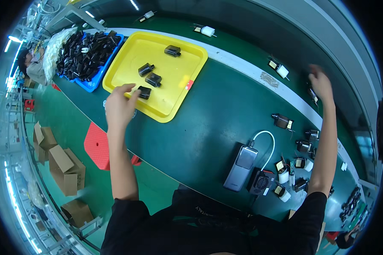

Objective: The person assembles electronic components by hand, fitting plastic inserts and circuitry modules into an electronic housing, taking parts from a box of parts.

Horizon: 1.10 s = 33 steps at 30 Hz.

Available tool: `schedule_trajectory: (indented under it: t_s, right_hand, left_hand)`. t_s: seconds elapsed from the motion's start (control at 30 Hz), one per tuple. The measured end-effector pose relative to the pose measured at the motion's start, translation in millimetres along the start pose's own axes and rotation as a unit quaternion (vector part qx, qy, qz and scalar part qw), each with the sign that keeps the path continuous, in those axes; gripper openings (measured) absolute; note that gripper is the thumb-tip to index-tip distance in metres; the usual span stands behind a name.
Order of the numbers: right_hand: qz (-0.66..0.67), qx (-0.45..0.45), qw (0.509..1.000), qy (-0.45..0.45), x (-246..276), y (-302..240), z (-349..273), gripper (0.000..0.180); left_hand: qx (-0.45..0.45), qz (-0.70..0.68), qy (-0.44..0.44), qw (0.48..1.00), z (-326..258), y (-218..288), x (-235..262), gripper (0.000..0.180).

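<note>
My left hand (120,106) reaches over the near-left edge of a yellow tray (134,46), fingers apart. Its thumb and fingertips are right beside a dark translucent plastic housing (144,92); whether they touch it cannot be made out. More such housings lie in the tray, one of them (172,51) toward the far right corner. Out to the right, my right hand (321,83) is over the dark green belt, its fingers blurred. Just below those fingers lies a dark part with a pale label and wires (312,93).
A blue bin (91,86) heaped with dark housings stands left of the tray. White parts with wires (207,31) sit along the belt. A grey power bank (241,168) is cabled to a small fan (261,182). Several wired assemblies (304,146) cluster by my right forearm. A red stool (98,146) stands below.
</note>
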State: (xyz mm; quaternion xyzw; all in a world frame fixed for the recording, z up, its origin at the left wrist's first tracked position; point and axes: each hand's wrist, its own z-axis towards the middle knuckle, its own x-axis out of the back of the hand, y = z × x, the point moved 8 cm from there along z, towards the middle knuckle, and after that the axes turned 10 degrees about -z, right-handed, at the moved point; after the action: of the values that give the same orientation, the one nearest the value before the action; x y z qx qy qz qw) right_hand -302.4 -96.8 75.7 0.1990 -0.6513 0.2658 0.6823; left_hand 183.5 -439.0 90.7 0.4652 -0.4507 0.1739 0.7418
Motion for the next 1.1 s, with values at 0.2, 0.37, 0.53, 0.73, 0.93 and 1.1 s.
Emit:
schedule_trajectory:
  t_s: [0.2,0.37,0.53,0.73,0.93,1.1]
  right_hand:
    - [-0.045,0.319,0.946,-0.029,-15.8,-141.4,6.8,0.062]
    - [-0.302,0.489,0.816,-0.063,-34.4,-165.8,-17.3,0.046]
    - [-0.331,0.567,0.753,0.039,-34.6,-135.5,-28.1,0.038]
    - [-0.405,0.622,0.668,0.055,-30.4,-126.4,-38.0,0.019]
    - [-0.370,0.573,0.731,0.029,-21.9,-89.5,-31.2,0.010]
    - [-0.296,0.357,0.885,-0.051,-17.0,-41.8,-32.9,0.015]
  left_hand:
    - [-0.104,0.079,-0.181,0.975,10.0,7.6,-46.6,0.036]
    - [-0.192,0.058,-0.154,0.968,17.5,10.3,-40.9,0.037]
    - [-0.136,-0.190,-0.080,0.969,-0.5,30.3,-2.0,0.037]
    - [-0.206,-0.306,-0.009,0.929,-32.0,66.4,22.7,0.044]
    - [-0.216,-0.332,-0.003,0.918,-47.3,91.5,12.8,0.048]
    - [0.039,-0.718,-0.063,0.692,-55.9,95.2,-39.9,0.037]
